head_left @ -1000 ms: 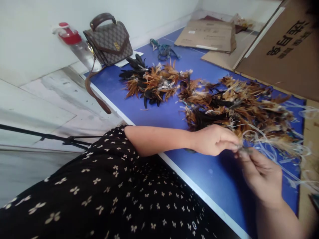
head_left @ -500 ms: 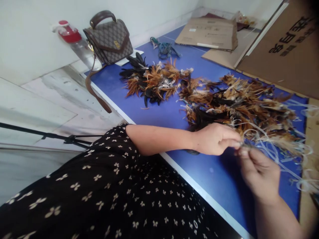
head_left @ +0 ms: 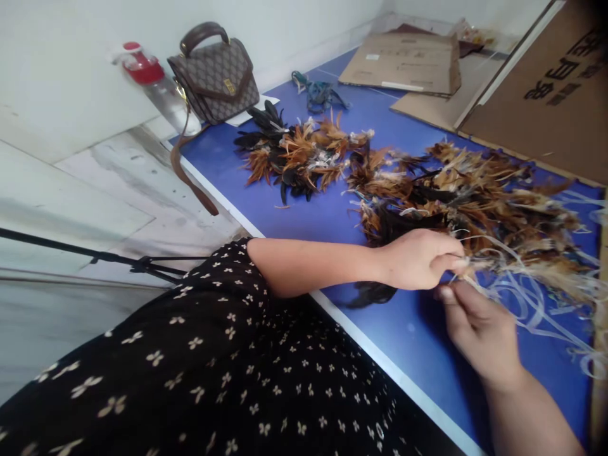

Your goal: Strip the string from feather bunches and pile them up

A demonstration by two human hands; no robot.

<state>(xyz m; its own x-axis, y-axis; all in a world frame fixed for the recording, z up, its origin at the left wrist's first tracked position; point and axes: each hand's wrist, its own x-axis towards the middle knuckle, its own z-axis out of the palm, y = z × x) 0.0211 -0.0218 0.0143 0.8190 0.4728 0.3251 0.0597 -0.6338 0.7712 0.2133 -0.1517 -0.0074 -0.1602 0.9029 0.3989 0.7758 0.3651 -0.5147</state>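
Observation:
My left hand (head_left: 422, 258) is closed in a pinch over the table, palm down. Out from under its wrist stick dark feathers (head_left: 373, 294), which look like the tail of a feather bunch in that hand; its middle is hidden. A small pale tied end shows at the fingertips. Just below and to the right, my right hand (head_left: 482, 332) pinches thumb against finger on a thin pale string, only partly visible. White plastic strands (head_left: 527, 304) lie in loops beside both hands. Behind them spreads a pile of brown and black feather bunches (head_left: 456, 190).
Another group of feather bunches (head_left: 294, 155) lies farther left on the blue table (head_left: 304, 218). A teal tangle (head_left: 320, 95), a handbag (head_left: 216, 76) and a red-capped bottle (head_left: 159, 88) stand toward the wall. Flat cardboard (head_left: 403, 60) and a large carton (head_left: 546, 95) border the far right.
My right hand has shifted slightly left and down, its fingertips now a little below the left ones. More of the dark feathers shows under my left wrist. The whole view has shifted slightly.

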